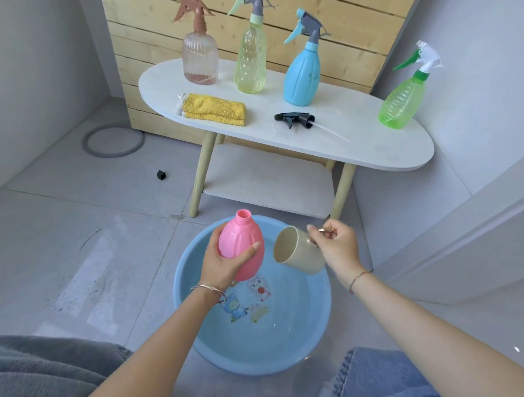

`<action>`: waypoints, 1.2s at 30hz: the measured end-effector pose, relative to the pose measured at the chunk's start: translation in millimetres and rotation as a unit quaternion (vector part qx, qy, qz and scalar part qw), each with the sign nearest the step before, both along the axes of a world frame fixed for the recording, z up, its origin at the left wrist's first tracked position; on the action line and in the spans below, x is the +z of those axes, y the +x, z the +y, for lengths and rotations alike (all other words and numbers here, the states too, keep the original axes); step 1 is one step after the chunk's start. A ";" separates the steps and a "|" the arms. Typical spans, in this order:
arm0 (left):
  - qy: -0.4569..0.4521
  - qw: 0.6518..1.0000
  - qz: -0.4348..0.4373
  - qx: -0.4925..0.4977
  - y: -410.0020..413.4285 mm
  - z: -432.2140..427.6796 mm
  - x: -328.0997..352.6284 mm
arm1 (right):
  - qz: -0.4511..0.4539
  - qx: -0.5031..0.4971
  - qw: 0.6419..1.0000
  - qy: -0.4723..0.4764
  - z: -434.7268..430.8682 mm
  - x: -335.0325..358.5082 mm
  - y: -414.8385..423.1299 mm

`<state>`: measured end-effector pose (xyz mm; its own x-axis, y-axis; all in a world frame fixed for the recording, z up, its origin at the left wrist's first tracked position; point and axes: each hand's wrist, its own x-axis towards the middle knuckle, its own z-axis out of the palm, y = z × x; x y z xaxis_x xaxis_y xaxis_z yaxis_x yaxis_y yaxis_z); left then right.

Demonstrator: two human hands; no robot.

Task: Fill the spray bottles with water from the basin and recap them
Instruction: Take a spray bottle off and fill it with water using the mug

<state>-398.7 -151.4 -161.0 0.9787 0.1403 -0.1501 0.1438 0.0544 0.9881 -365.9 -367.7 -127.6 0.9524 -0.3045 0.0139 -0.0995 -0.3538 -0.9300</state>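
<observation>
Your left hand [220, 266] wraps around the uncapped pink spray bottle [241, 246], holding it tilted over the far side of the blue basin [318, 324]. Your right hand [338, 244] grips the handle of the beige cup [298, 252], tipped with its mouth toward the bottle. The black trigger cap [295, 120] lies on the white table [372, 147] beside the yellow cloth [214, 109].

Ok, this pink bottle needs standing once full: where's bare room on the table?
Bare tabletop lies between the blue bottle and the green bottle, behind the black sprayer head. The left end, with the clear bottle, yellow-green bottle and yellow cloth, is crowded.
</observation>
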 end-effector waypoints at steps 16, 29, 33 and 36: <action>-0.023 0.997 -0.058 -0.042 1.7 -35.2 23.5 | -0.020 -0.201 0.949 0.240 81.0 -24.6 -10.9; 0.043 0.998 -0.044 -0.026 -0.2 -17.9 8.1 | 0.004 -0.126 0.977 0.173 48.6 -50.6 -4.9; 0.066 0.997 -0.035 -0.009 3.0 -4.7 -1.2 | 0.068 -0.068 0.995 0.032 19.8 -87.1 -12.7; 0.066 0.997 -0.029 0.003 5.3 -0.1 -4.8 | 0.102 -0.015 0.993 -0.061 2.9 -107.9 -20.2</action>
